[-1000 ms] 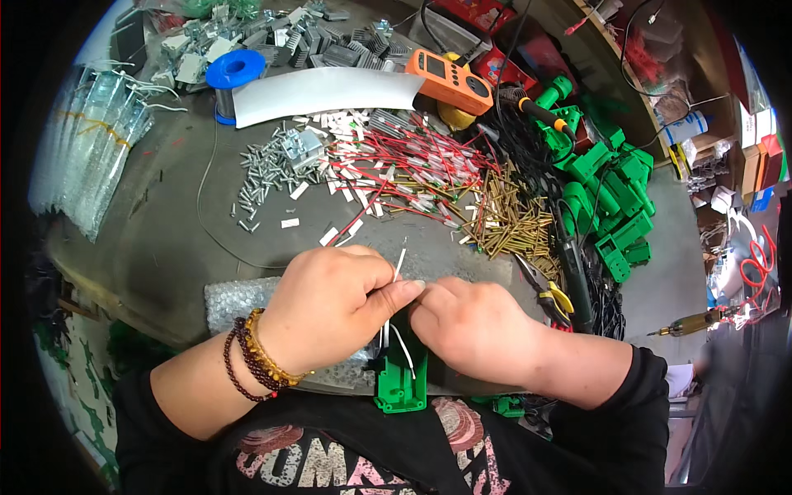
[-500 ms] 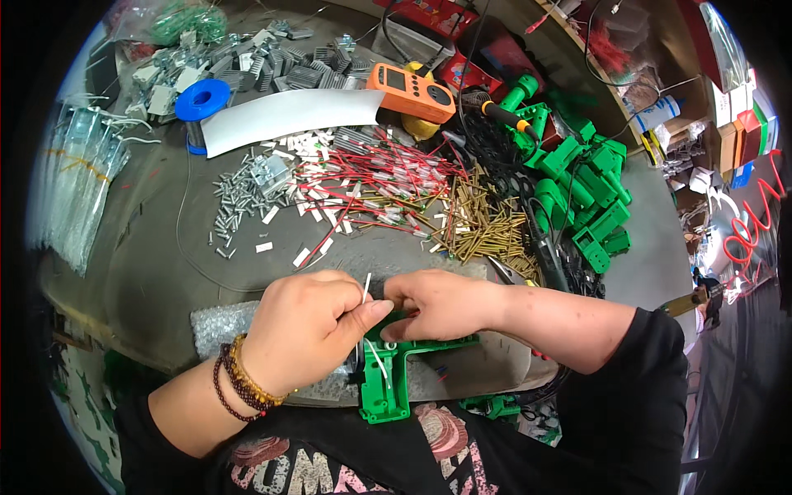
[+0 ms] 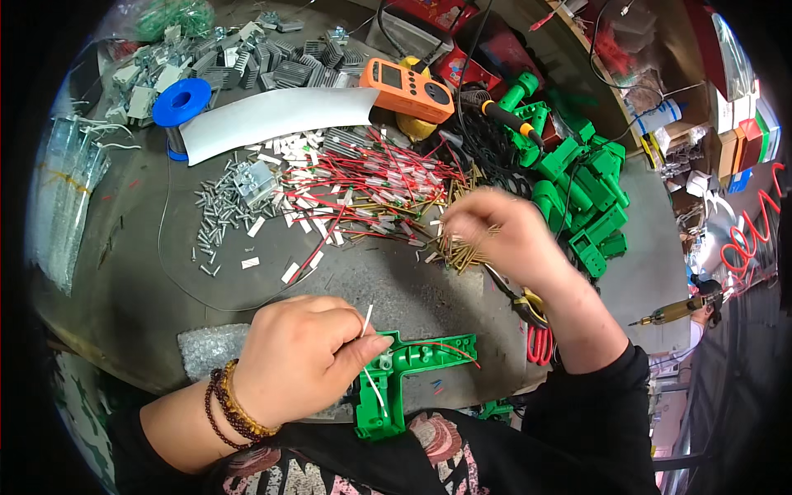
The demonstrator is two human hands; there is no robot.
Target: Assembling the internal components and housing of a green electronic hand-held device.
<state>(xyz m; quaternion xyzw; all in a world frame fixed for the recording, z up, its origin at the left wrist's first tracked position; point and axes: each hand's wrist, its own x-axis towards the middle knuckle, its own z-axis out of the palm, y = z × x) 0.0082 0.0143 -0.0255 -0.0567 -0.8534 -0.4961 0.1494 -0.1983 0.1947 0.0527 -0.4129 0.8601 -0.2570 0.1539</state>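
Observation:
My left hand point(image 3: 301, 351) is closed in a pinch on a thin white wire point(image 3: 375, 392), whose ends stick out above and below the thumb. Under these fingers lies a green plastic tool housing half point(image 3: 381, 419), hollow side up, at the front edge of the bench. A red wire point(image 3: 458, 350) runs along its handle arm. My right hand point(image 3: 516, 239) is over the pile of long brass-coloured screws point(image 3: 464, 259); motion blurs its fingers, so I cannot make out whether they hold one.
Red-wired small parts point(image 3: 371, 181) and silver screws point(image 3: 219, 213) lie across the middle. Behind them are an orange meter point(image 3: 406, 89), a blue spool point(image 3: 182, 103) and grey heat sinks point(image 3: 293, 76). Green housings point(image 3: 590, 194) pile up at right, near yellow-handled pliers point(image 3: 530, 307). Bubble wrap point(image 3: 210, 342) lies left.
My right hand has left the green housing and moved away and to the right, to the brass-coloured screws. My left hand stays at the housing, still pinching the white wire.

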